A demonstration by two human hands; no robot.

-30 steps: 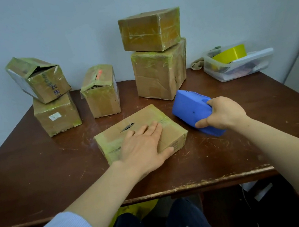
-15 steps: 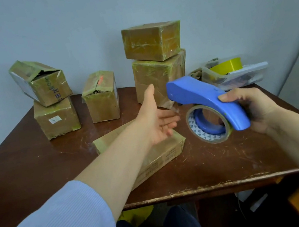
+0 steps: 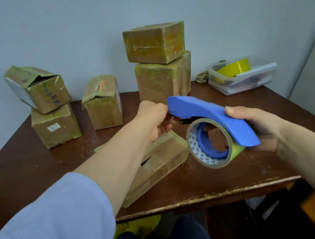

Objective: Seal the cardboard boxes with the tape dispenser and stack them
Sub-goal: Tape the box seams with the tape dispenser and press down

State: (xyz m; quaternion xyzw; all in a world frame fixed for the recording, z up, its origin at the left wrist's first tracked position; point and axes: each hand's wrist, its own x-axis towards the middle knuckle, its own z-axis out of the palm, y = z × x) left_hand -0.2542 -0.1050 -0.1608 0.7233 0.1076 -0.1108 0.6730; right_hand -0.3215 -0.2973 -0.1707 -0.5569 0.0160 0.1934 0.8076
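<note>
Our right hand (image 3: 263,126) grips the blue tape dispenser (image 3: 203,109) by its handle; our left hand (image 3: 152,120) curls at its nose, and we cannot tell what it pinches. The dispenser hovers over the flat cardboard box (image 3: 166,160).

left hand (image 3: 153,120): forearm bare below a pale blue sleeve (image 3: 46,233), stretched forward and to the right, fingers curled against the front tip of the blue plastic tape dispenser (image 3: 203,111); what they pinch, if anything, is hidden. right hand (image 3: 262,124): forearm bare, gripping the dispenser's rear handle, thumb laid on top, fingers wrapped underneath.
</note>
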